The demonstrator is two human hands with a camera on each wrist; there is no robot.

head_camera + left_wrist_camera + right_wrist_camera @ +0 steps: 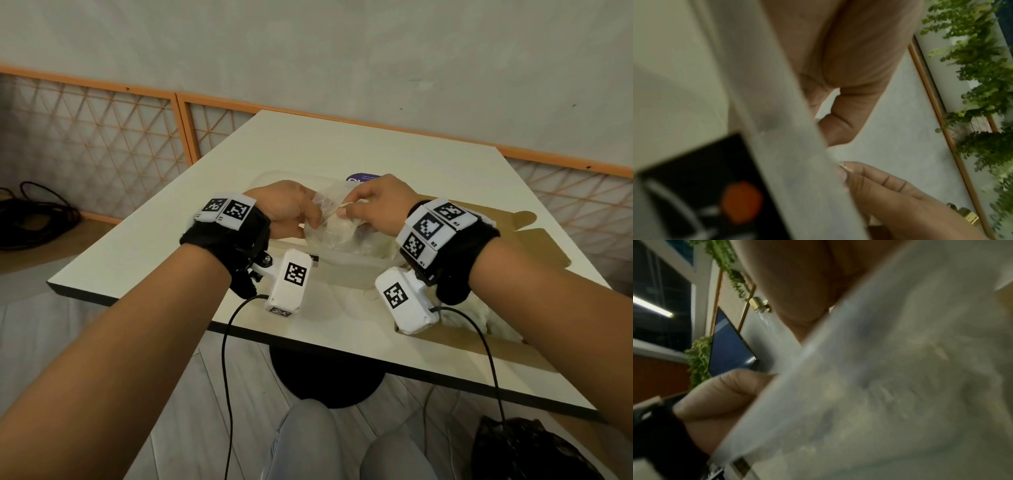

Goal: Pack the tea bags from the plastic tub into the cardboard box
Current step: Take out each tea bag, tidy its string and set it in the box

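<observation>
Both hands hold a clear plastic bag (325,226) of whitish tea bags just above the translucent plastic tub (352,274) at the table's middle. My left hand (308,214) pinches the bag's left side. My right hand (347,209) pinches its top edge by a thin beige strip. In the left wrist view the blurred plastic (781,123) fills the foreground, with the right hand's fingers (885,191) at its edge. In the right wrist view the bag (890,386) covers most of the picture. The open cardboard box (520,346) lies at the right with white tea bags (474,317) inside.
The cream table (342,150) has its near edge just under my wrists. A purple label (363,179) shows behind the hands. The box's flaps (534,240) spread out at the right. Black cables (34,209) lie on the floor at the left, and a lattice screen (102,137) stands behind.
</observation>
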